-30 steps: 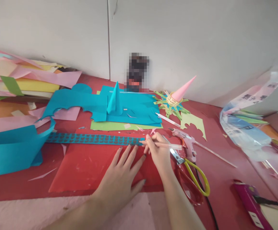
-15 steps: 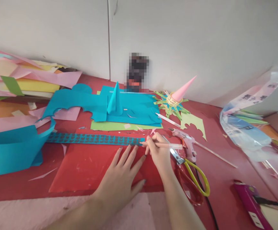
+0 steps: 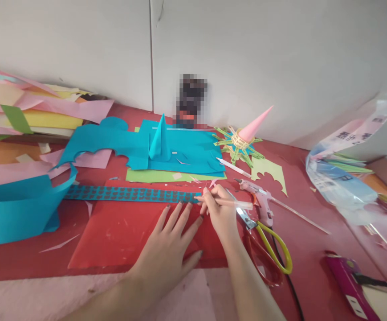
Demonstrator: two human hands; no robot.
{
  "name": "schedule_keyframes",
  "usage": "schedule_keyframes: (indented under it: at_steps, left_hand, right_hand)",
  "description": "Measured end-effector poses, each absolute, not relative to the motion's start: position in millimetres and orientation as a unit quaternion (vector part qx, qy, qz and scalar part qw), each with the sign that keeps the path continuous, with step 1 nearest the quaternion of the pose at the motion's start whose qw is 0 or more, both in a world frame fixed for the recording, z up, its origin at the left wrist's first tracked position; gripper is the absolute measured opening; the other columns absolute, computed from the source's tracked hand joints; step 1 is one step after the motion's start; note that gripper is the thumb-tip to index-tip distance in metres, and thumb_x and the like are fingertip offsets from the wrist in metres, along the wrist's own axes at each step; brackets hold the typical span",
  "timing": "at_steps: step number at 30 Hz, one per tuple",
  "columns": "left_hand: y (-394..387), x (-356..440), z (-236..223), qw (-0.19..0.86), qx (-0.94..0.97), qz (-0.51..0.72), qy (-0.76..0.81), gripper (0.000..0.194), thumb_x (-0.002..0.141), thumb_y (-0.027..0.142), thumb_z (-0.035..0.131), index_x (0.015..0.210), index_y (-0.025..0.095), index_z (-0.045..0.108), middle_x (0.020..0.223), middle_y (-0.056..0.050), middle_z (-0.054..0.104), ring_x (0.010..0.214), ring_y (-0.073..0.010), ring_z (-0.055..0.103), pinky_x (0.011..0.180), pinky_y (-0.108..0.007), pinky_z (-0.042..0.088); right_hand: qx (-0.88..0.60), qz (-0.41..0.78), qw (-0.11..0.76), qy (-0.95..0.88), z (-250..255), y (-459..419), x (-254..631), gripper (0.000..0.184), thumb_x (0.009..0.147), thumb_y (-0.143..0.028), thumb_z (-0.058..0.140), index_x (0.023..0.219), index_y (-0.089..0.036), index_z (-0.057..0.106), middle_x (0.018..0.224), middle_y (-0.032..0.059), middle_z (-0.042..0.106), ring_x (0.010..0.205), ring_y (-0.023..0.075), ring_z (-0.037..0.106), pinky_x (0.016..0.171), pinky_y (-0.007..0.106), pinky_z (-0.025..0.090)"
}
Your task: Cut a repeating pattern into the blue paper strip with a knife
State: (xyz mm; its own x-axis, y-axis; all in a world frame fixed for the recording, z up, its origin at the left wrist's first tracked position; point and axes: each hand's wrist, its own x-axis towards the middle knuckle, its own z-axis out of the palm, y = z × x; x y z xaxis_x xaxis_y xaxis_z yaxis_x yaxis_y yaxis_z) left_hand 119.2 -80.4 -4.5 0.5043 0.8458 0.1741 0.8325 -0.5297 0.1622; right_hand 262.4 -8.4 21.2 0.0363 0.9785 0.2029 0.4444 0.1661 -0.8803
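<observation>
A long blue paper strip (image 3: pixel 120 194) patterned with rows of dark curved marks lies across a red sheet (image 3: pixel 120 236). My left hand (image 3: pixel 169 240) rests flat with fingers spread, its fingertips at the strip's lower edge. In my right hand (image 3: pixel 222 214) is a pinkish pen (image 3: pixel 230 203), pinched between thumb and fingers. The pen's tip meets the right end of the strip, where the plain blue shows. Just right of that hand lie scissors (image 3: pixel 270 245) with a yellow and a red handle, partly behind my wrist.
A pink glue gun (image 3: pixel 258 196) lies beyond the scissors. Behind the strip stand a blue paper cone (image 3: pixel 160 140) and a pink cone (image 3: pixel 256 125) on a spiky base. Paper scraps (image 3: pixel 46 107) pile up left, near a curled blue band (image 3: pixel 16 209). A magenta power strip (image 3: pixel 348 285) sits right.
The pen and right fingers have shifted very slightly at the strip's right end. My left hand stays in place.
</observation>
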Motion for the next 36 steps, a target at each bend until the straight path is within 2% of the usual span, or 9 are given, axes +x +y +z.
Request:
schedule_keyframes:
  at_steps: [9,18,25,36]
  left_hand:
    - [-81.3,119.4,-5.8,0.031,0.865,0.118,0.487,0.057,0.090,0.050,0.037,0.141,0.026,0.031,0.145,-0.009,0.035,0.132,-0.0309,0.030,0.106,-0.049,0.021]
    - [-79.7,119.6,-2.4,0.035,0.866,0.113,0.485,0.055,0.090,0.050,0.038,0.139,0.025,0.035,0.143,-0.010,0.037,0.131,-0.0319,0.031,0.105,-0.050,0.023]
    - [-80.7,119.3,-2.1,0.034,0.867,0.114,0.483,0.057,0.090,0.050,0.038,0.140,0.024,0.033,0.144,-0.012,0.036,0.131,-0.0321,0.032,0.105,-0.050,0.023]
    - [-80.0,119.3,-3.6,0.032,0.866,0.119,0.485,0.056,0.090,0.050,0.038,0.140,0.024,0.033,0.144,-0.010,0.035,0.131,-0.0316,0.031,0.106,-0.049,0.021]
  right_hand:
    - [-0.567,0.316,0.440,-0.621,18.9,-8.8,264.6,0.031,0.085,-0.030,0.049,0.056,-0.024,0.039,0.036,-0.0069,0.048,0.054,0.0167,0.065,0.062,0.027,0.050]
    - [-0.562,0.317,0.434,-0.629,19.0,-7.7,264.2,0.030,0.085,-0.033,0.051,0.059,-0.024,0.041,0.040,-0.0054,0.054,0.042,0.0136,0.056,0.057,0.027,0.050]
    - [-0.564,0.325,0.444,-0.615,21.0,-8.6,263.0,0.031,0.085,-0.031,0.050,0.057,-0.024,0.039,0.035,-0.0073,0.047,0.051,0.0163,0.064,0.062,0.027,0.051]
    - [-0.575,0.328,0.449,-0.600,14.2,-8.2,265.6,0.030,0.085,-0.033,0.049,0.059,-0.024,0.038,0.036,-0.0071,0.047,0.058,0.0193,0.068,0.061,0.028,0.052]
